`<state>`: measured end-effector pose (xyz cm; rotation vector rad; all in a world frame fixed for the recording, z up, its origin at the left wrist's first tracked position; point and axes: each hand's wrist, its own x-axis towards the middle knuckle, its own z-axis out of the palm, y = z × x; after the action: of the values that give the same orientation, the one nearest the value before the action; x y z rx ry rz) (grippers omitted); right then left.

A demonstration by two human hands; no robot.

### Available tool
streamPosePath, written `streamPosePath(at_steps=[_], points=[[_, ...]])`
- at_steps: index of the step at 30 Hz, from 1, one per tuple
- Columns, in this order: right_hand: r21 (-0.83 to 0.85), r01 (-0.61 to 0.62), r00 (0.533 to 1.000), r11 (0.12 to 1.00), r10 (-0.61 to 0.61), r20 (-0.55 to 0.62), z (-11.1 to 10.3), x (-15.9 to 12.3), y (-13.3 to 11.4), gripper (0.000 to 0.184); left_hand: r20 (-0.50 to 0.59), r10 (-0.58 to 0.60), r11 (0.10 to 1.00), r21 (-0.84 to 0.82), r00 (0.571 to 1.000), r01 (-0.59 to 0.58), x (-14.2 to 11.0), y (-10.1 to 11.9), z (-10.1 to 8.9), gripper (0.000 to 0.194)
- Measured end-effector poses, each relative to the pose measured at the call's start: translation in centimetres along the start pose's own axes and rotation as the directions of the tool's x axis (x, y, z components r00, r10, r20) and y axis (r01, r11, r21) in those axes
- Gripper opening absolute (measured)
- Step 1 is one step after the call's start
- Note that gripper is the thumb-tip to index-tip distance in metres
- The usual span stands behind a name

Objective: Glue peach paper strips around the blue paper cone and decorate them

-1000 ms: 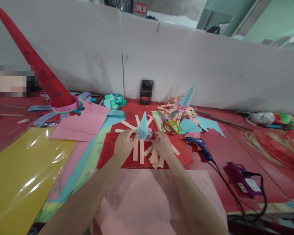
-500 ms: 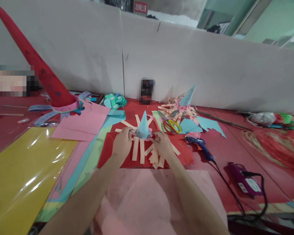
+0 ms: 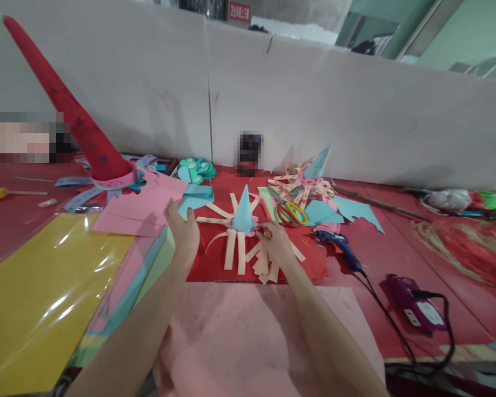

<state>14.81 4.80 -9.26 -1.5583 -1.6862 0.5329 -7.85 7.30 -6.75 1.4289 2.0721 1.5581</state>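
In front of me a light blue paper cone (image 3: 243,214) stands upright, ringed by a pink scalloped edge, with cream paper strips (image 3: 230,251) fanning out around it over a red sheet (image 3: 210,268). At the cone's right side, my right hand (image 3: 276,241) pinches the pink edge, its fingertips close together. My left hand (image 3: 183,229) is raised away to the left with fingers apart, holding nothing, over the coloured paper. Several loose cream strips (image 3: 265,268) lie piled below my right hand.
To the right lie red-and-yellow scissors (image 3: 290,212), a blue glue gun (image 3: 334,242) and a purple corded box (image 3: 413,303). A finished-looking cone (image 3: 319,162) stands behind. On the left are pink sheets (image 3: 136,215), a yellow plastic-covered sheet (image 3: 53,292) and a tall red cone (image 3: 78,121).
My left hand has let go of the cone's left side, opened and moved left and up. My right hand stays at the pink edge. A left-hand strip now shows bent.
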Motion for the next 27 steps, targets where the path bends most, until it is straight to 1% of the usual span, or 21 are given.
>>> streamPosePath(at_steps=[1,2,4,6,8,10,12,14,15,17,20,22,27], points=[[-0.007,-0.001,1.000,1.000,0.001,-0.003,0.0,0.0,0.0,0.013,0.019,-0.015,1.000,-0.023,1.000,0.016,-0.1,-0.1,0.2,0.032],[-0.016,-0.006,1.000,1.000,0.006,-0.004,0.1,0.0,0.0,0.013,0.054,-0.002,0.998,-0.055,0.999,0.005,-0.4,-0.1,0.4,0.034],[-0.026,-0.021,1.000,0.999,0.021,-0.004,0.1,0.1,-0.1,0.013,0.132,0.071,0.990,-0.128,0.989,-0.054,-1.2,0.1,0.8,0.036],[-0.027,-0.021,1.000,0.999,0.021,0.003,0.1,0.1,0.0,0.013,0.209,0.157,0.977,-0.174,0.965,-0.122,-2.1,0.5,1.0,0.036],[-0.022,-0.005,1.000,1.000,0.006,0.015,0.0,0.0,0.1,0.014,0.269,0.241,0.967,-0.145,0.933,-0.208,-2.9,1.0,1.1,0.036],[-0.022,0.007,1.000,1.000,-0.006,0.026,0.0,0.0,0.1,0.015,0.314,0.300,0.954,-0.081,0.901,-0.289,-3.5,1.3,1.1,0.043],[-0.022,0.010,0.999,1.000,-0.009,0.032,0.0,-0.1,0.1,0.015,0.362,0.333,0.938,-0.028,0.871,-0.347,-4.0,1.4,1.2,0.052],[-0.019,0.011,0.999,1.000,-0.010,0.038,0.1,-0.2,0.1,0.014,0.430,0.343,0.928,-0.015,0.835,-0.373,-4.3,1.5,1.4,0.059],[-0.019,0.013,0.999,1.000,-0.012,0.043,0.2,-0.2,0.0,0.013,0.470,0.337,0.929,-0.023,0.816,-0.370,-4.5,1.6,1.5,0.061],[-0.024,0.021,0.998,0.999,-0.020,0.058,0.2,-0.2,-0.2,0.009,0.555,0.297,0.943,-0.044,0.777,-0.330,-4.8,1.8,1.7,0.066],[-0.040,0.033,0.996,0.999,-0.030,0.080,0.3,-0.2,-0.4,0.008,0.635,0.216,0.970,-0.056,0.741,-0.235,-5.0,1.9,1.9,0.071],[-0.053,0.035,0.995,0.998,-0.030,0.092,0.2,-0.2,-0.5,0.009,0.648,0.191,0.978,-0.062,0.738,-0.198,-5.0,1.9,2.1,0.073],[-0.088,0.077,0.990,0.993,-0.066,0.124,0.0,-0.3,-0.8,0.011,0.641,0.207,0.974,-0.068,0.739,-0.214,-4.2,1.3,3.1,0.076]])
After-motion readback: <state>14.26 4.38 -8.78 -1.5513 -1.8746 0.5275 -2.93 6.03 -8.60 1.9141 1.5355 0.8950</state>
